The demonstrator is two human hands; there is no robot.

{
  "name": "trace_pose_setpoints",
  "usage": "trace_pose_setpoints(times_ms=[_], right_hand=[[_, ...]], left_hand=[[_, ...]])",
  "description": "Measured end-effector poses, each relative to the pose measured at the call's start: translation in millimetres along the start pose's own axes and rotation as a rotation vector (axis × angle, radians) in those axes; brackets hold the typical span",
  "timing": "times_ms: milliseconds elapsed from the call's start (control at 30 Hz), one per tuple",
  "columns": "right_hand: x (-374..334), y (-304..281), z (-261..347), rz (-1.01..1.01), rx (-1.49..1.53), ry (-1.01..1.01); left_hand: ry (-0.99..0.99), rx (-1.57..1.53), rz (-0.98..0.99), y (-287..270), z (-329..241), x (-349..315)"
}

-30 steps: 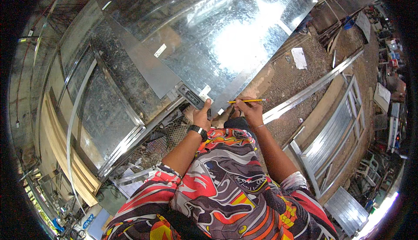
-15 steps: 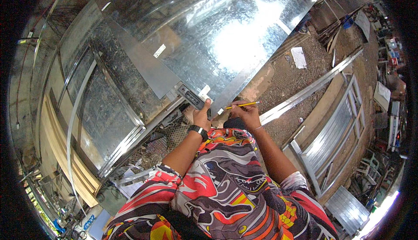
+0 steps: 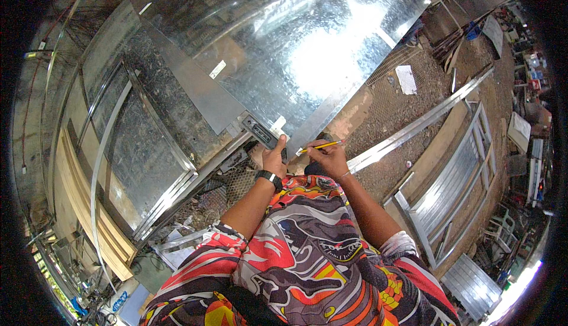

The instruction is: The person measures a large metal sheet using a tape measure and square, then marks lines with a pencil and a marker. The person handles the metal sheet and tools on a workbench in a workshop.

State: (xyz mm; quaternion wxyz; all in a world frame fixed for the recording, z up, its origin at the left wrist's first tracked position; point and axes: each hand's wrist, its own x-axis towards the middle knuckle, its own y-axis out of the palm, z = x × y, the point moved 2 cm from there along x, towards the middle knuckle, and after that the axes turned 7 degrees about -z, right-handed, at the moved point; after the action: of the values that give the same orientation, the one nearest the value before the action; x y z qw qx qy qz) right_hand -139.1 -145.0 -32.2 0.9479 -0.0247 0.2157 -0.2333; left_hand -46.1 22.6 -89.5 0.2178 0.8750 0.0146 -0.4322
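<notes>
A shiny metal sheet [image 3: 248,83] spreads out before me, its near corner close to my body. At that corner my left hand [image 3: 274,159], with a watch on its wrist, is closed on a dark grey slotted tool [image 3: 259,131], thumb on top. Next to the thumb is a small white piece [image 3: 278,126]; I cannot tell whether it belongs to the tool. My right hand [image 3: 331,159] pinches a yellow pencil [image 3: 322,146]. The pencil's left end points at the sheet's near corner; whether it touches the metal is too small to tell.
Metal-framed panels lie to the left, with wooden strips [image 3: 89,207] outside them. On the right, a long metal bar [image 3: 426,119] crosses the gravelly floor near a slatted metal frame [image 3: 447,184]. A white paper [image 3: 406,80] lies beyond the sheet's right edge.
My right hand has shifted slightly left and down with the pencil, whose end is now closer to the sheet's near corner. The left hand and the slotted tool have stayed in place.
</notes>
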Motion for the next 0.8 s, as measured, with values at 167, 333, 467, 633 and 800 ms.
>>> trace_pose_setpoints(times_ms=[167,333,467,633,800], right_hand=[[-0.8,1.3,9.1,0.023,-0.112,-0.037],[-2.0,4.3,16.5,0.033,-0.053,0.017],[-2.7,4.6,20.5,0.044,-0.017,0.027],[2.5,2.3,14.6,0.037,-0.111,-0.046],[4.2,0.9,15.9,0.005,-0.180,-0.081]], left_hand=[[-0.033,0.023,0.000,-6.9,3.6,8.6],[-0.012,0.013,-0.010,-3.2,2.2,4.4],[-0.010,0.012,0.016,8.5,-9.1,-11.1],[-0.063,0.029,-0.021,13.2,-16.8,-20.4],[-0.044,0.053,-0.011,10.7,-17.9,-20.9]])
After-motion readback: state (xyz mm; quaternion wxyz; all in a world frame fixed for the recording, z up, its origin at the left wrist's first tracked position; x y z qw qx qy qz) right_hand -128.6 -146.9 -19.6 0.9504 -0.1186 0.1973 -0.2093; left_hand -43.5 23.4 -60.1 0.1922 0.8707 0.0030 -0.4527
